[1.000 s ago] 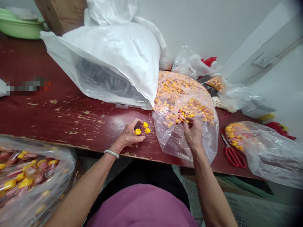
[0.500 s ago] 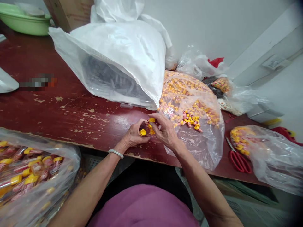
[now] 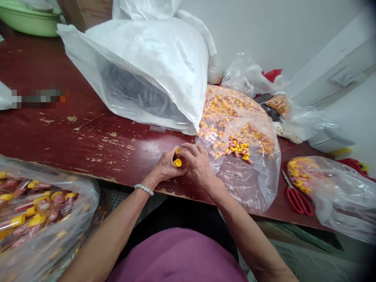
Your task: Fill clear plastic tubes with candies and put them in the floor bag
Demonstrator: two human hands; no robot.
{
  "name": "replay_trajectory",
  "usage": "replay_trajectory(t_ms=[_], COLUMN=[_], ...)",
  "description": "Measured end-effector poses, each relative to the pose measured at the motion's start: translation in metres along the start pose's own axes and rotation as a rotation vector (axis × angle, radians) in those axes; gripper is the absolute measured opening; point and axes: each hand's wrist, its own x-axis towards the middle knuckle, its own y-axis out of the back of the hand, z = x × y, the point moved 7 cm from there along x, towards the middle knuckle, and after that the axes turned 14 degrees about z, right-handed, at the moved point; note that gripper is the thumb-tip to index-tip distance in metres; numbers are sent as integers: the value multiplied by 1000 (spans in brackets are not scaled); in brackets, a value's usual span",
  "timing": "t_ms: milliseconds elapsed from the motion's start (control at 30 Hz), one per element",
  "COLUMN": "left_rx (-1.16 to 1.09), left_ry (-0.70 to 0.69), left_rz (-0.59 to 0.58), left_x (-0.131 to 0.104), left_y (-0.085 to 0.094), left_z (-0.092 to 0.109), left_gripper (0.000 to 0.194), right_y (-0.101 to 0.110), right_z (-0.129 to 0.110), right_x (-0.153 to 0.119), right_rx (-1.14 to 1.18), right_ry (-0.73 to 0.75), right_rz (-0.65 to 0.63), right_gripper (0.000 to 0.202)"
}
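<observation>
Tubes (image 3: 178, 162), yellow-capped, caps up, near front edge of red table (image 3: 88, 141), clasped in curled left hand (image 3: 167, 165). Right hand (image 3: 199, 163) bent over tube tops; whether it grips anything, cannot tell. Clear bag (image 3: 242, 188) with yellow-topped pieces (image 3: 241, 149) just right, white sack (image 3: 164, 51) behind, scissors (image 3: 299, 199) farther right.

Yellow-capped tubes (image 3: 178, 163), bunched caps-up in the left grip (image 3: 167, 166), bodies mostly hidden

The red table (image 3: 85, 135) bears a white sack (image 3: 164, 51) and scissors (image 3: 298, 199)
</observation>
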Motion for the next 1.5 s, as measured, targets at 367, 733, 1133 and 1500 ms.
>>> replay_trajectory(t_ms=[367, 733, 1133, 1500], left_rx=[-4, 42, 3, 17], left_ry=[51, 56, 81, 49], left_rz=[13, -6, -4, -21], left_x=[-3, -2, -1, -1], left_y=[-3, -2, -3, -3], left_z=[-8, -5, -6, -4], left_gripper=[37, 38, 39, 36], right_y=[61, 24, 15, 47], right_z=[111, 128, 138, 13], right_x=[-38, -64, -49, -14], right_rx=[-125, -226, -235, 278], right_ry=[-453, -379, -484, -227], right_rz=[336, 76, 113, 198], right_gripper=[29, 35, 23, 19])
